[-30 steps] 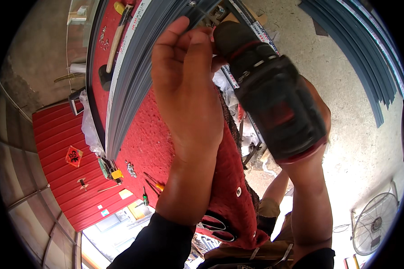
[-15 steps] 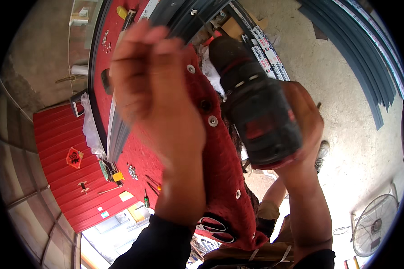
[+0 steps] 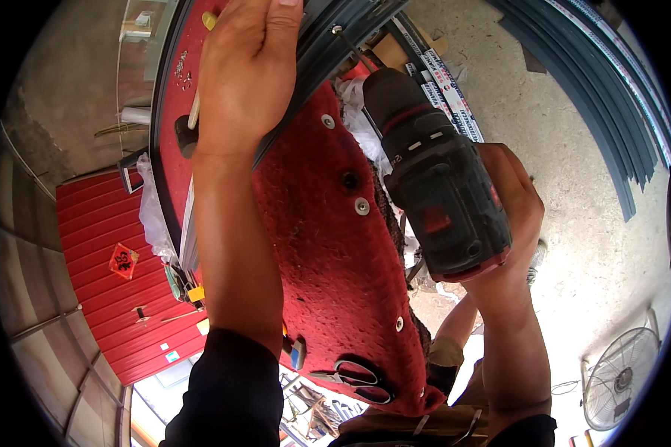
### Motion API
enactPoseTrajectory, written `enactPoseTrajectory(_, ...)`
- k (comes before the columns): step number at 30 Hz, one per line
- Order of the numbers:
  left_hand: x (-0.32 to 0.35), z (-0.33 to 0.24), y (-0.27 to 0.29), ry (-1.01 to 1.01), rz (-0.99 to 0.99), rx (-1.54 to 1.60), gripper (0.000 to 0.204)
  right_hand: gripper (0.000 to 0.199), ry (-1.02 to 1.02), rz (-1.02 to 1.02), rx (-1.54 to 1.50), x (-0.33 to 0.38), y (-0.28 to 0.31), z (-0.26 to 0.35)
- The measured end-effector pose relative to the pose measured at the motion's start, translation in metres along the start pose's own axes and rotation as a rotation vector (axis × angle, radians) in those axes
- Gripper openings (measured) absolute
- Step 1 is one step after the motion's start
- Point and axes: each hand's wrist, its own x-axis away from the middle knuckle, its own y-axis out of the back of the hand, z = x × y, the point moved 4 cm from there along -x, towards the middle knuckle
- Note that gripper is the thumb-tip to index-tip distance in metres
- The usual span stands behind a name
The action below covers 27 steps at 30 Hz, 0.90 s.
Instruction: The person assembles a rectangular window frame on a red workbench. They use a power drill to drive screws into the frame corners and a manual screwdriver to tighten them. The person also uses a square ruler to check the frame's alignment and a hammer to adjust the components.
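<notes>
A black cordless drill (image 3: 447, 201) with red accents is gripped in my right hand (image 3: 514, 197). Its long thin bit reaches up to a pale, shiny screw head (image 3: 336, 30) in a groove of the dark grey profile (image 3: 317, 63). This profile lies across the far end of a red fabric-covered bench (image 3: 313, 201). My left hand (image 3: 242, 74) rests on it, left of the screw, thumb along its edge; the upper picture edge cuts off the fingertips. Black-handled scissors (image 3: 361, 376) lie at the bench's near end.
Pale round fasteners (image 3: 361, 206) line the bench's right side. Long grey strips (image 3: 596, 97) lie on the floor at far right. A standing fan (image 3: 622, 376) is at lower right. Small loose hardware (image 3: 180, 67) sits on the bench's far left, above a dark hammer-like head (image 3: 185, 135).
My left hand has moved up and left, from above the bench onto the profile. My right hand and the drill have shifted slightly right and down, with the bit still at the screw.
</notes>
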Motion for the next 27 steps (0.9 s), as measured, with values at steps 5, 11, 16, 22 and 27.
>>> enactPoseTrajectory(5, 0.0, -0.004, -0.001, 0.008, -0.021, -0.057, 0.035, 0.035, -0.01, -0.012, -0.042, -0.002, 0.002, -0.001)
enactPoseTrajectory(11, 0.002, -0.005, 0.001, -0.008, -0.013, -0.031, 0.035, 0.034, -0.072, 0.021, -0.074, -0.002, 0.002, -0.001)
enactPoseTrajectory(16, 0.001, -0.007, 0.0, 0.029, -0.032, -0.051, 0.036, 0.032, -0.078, 0.018, -0.028, -0.002, 0.003, 0.001)
enactPoseTrajectory(22, 0.0, -0.031, 0.004, 0.068, -0.052, -0.051, 0.038, 0.031, 0.021, -0.066, 0.132, -0.002, -0.001, 0.003)
enactPoseTrajectory(27, 0.0, -0.015, 0.002, 0.105, -0.057, -0.153, 0.037, 0.032, 0.065, -0.075, 0.118, -0.005, -0.002, 0.002)
